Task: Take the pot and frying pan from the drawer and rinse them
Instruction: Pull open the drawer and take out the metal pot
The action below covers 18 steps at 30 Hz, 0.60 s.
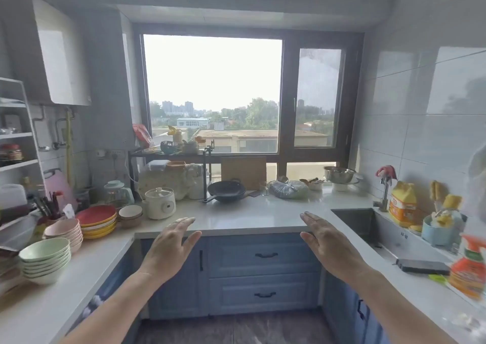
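The left hand [168, 249] is held out in the air, fingers straight and a little apart, holding nothing; the right hand [326, 243] at 3 o'clock from it is the same, fingers straight and close together; both drawers [264, 275] are shut, below and between the hands, so I cannot tell where the pot is; a black pan [226, 191] sits on the counter [263, 215] at 12 o'clock; the sink [368, 225] is at 3 o'clock.

Two bare forearms reach into view from the bottom edge, with no sleeves, watch, bracelet or gloves on them. The left hand [168, 249] and the right hand [328, 246] wear no rings. Fingernails are short and unpainted, as far as the blur allows.
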### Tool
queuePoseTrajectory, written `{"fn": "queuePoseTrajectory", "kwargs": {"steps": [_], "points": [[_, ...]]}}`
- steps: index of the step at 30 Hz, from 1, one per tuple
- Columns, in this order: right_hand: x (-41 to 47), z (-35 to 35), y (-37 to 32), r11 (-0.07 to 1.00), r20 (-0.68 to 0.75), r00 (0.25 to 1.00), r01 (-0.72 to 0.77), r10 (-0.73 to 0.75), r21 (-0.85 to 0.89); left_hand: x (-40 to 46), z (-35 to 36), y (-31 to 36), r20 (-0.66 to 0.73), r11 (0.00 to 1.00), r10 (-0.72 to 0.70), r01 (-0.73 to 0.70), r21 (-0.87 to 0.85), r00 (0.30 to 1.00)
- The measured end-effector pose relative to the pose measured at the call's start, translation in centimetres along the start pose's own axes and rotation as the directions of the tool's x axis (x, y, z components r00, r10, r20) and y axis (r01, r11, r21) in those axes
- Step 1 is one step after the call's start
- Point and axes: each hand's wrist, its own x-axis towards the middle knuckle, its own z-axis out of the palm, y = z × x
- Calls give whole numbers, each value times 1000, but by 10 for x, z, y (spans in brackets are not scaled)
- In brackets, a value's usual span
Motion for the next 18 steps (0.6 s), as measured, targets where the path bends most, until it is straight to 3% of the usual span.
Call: {"fn": "queuePoseTrajectory", "kwargs": {"steps": [10, 18], "points": [[34, 46, 31, 999, 88, 995, -46, 46, 0, 27, 49, -28, 104, 1000, -21, 23, -20, 994], [103, 105, 56, 997, 90, 993, -79, 80, -14, 106, 93, -68, 173, 998, -17, 26, -51, 985]]}}
